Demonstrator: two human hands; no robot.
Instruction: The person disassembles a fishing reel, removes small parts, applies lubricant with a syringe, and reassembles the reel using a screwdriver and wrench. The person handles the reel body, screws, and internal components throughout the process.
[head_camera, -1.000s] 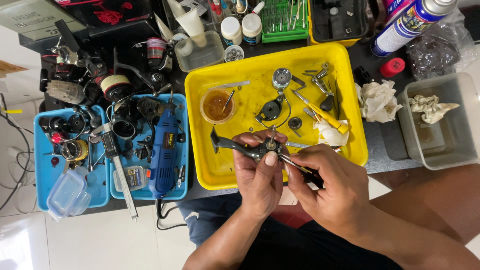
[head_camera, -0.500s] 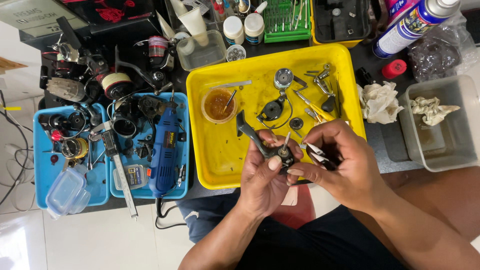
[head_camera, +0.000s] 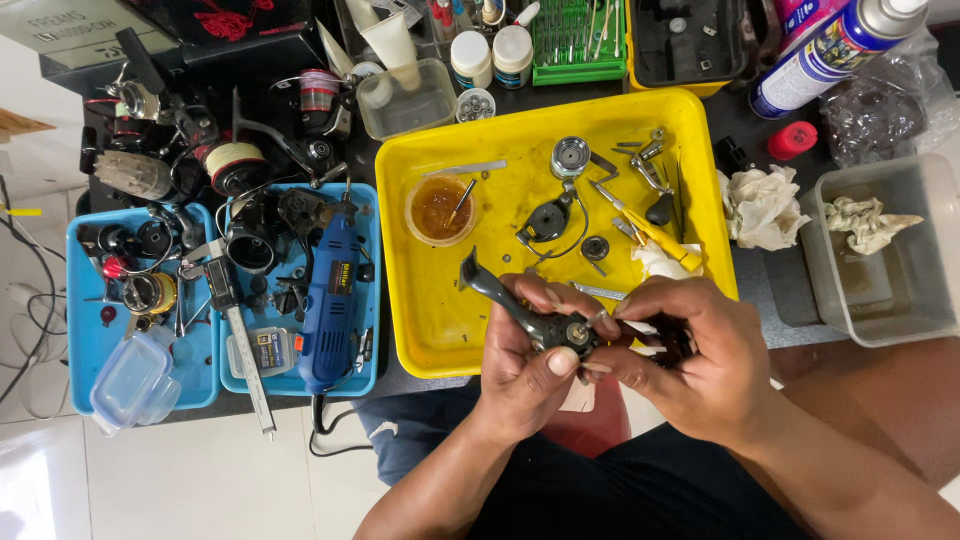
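Note:
My left hand (head_camera: 525, 365) grips a dark fishing-reel body (head_camera: 535, 320) whose long stem points up-left over the near edge of the yellow tray (head_camera: 420, 330). My right hand (head_camera: 690, 355) is closed around a dark-handled tool whose tip meets the reel body's round middle; most of the tool is hidden by my fingers. In the tray lie a small cup of amber grease (head_camera: 440, 208), a round silver part (head_camera: 571, 156), a black reel part (head_camera: 549, 219), a yellow-handled tool (head_camera: 665, 238) and a scrap of white tissue (head_camera: 660, 262).
Left of the yellow tray stand two blue trays (head_camera: 90, 350) with reel parts, a blue rotary tool (head_camera: 330, 300) and a caliper (head_camera: 240, 340). On the right are crumpled tissue (head_camera: 762, 208), a grey bin (head_camera: 920, 300), a spray can (head_camera: 830, 50) and a red cap (head_camera: 792, 140).
Both hands lifted the reel body slightly toward the tray's edge and turned it, so its stem now points up-left instead of lying level. The right hand closed further over its tool.

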